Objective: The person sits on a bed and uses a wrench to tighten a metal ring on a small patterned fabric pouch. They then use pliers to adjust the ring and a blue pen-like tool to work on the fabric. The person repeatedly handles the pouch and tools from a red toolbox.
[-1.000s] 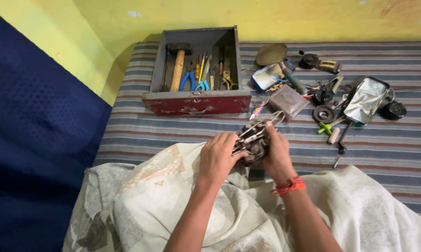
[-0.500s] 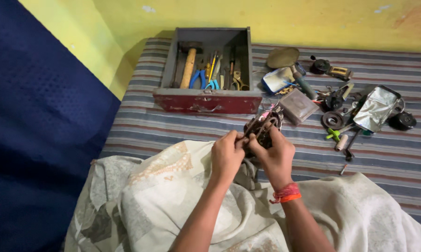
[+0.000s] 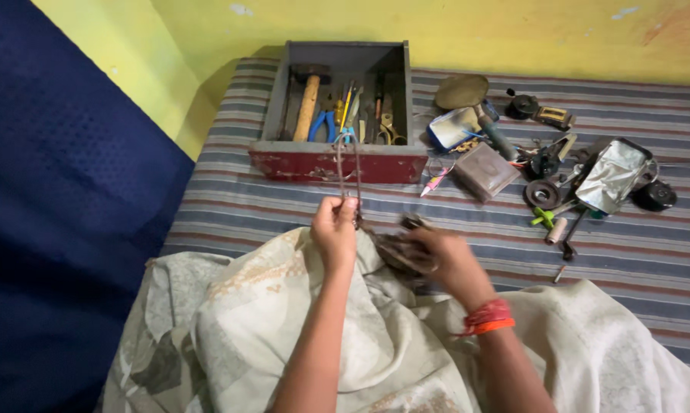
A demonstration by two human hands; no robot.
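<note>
One head-worn view looks steeply down, close over the lap toward the wall (image 3: pixel 436 30).

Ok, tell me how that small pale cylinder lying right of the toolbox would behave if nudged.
The small pale cylinder would probably roll, since it lies on its side on the striped cloth. It looks light for its size, so a slight push should move it. The soft cloth and the green piece beside it might stop it soon.
</note>
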